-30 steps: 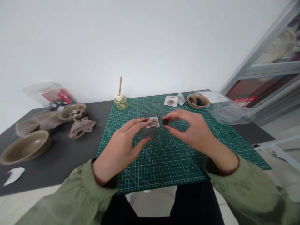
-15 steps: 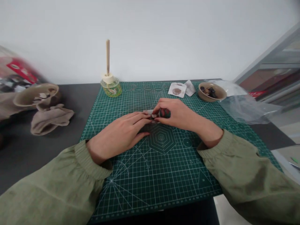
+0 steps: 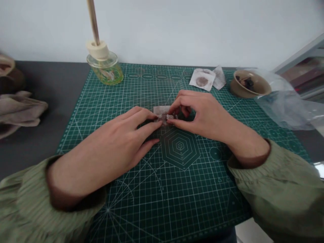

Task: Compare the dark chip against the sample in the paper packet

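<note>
A small whitish paper square [image 3: 162,111] lies on the green cutting mat [image 3: 177,189], just above the printed hexagon. My left hand [image 3: 118,145] rests flat on the mat with its fingertips pressing the square's left edge. My right hand [image 3: 199,114] is curled over the square's right side, its thumb and fingers pinched together on the paper. A small dark piece seen earlier in those fingers is hidden now. Both sleeves are olive green.
A glass jar [image 3: 105,67] with a stick in it stands at the mat's far left. Two more paper squares [image 3: 206,78] lie at the far right, beside a brown bowl [image 3: 249,85] of dark pieces and a clear plastic bag [image 3: 291,104]. Beige cloth [image 3: 17,111] lies left.
The view has dropped closer to the mat. My right hand brought the dark piece down to the square; both hands now press on the paper.
</note>
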{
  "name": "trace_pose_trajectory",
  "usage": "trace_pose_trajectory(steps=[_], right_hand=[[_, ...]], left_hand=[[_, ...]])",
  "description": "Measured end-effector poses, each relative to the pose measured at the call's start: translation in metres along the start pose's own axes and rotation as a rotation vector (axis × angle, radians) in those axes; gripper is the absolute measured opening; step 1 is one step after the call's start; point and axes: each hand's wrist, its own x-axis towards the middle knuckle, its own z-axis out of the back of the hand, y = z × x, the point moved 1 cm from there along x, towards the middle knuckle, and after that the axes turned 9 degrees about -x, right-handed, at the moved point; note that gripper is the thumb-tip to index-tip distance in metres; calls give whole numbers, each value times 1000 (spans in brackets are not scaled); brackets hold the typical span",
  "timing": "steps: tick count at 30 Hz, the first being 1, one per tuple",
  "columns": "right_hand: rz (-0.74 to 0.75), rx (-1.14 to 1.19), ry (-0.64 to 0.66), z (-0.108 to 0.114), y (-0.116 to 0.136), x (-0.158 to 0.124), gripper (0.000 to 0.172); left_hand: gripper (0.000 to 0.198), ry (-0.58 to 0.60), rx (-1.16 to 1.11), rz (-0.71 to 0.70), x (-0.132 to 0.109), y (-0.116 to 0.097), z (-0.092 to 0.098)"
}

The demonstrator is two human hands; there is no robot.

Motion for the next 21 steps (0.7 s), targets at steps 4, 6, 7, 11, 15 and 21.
trace_pose_trajectory(steps=[4,6,7,11,15,21], right_hand=[[-11,-24,10,0,0,0,7],[-22,-11,17,0,-1,0,6],[-25,-2,18,-1,-1,0,7],[-28,9,12,-2,-2,1,6],[-47,4,22,-3,-2,2,5],[-74,17,22,-7,2,5,6]], left_hand=[[50,-16,-54,48,-3,1,-3],[54,-2,-90,72,-4,2,-4],[55,6,-104,85,-4,3,-5],[55,3,-123,99,-4,5,-6],[51,-20,-179,138,-3,6,-5],[51,-2,-97,76,-3,6,-4]])
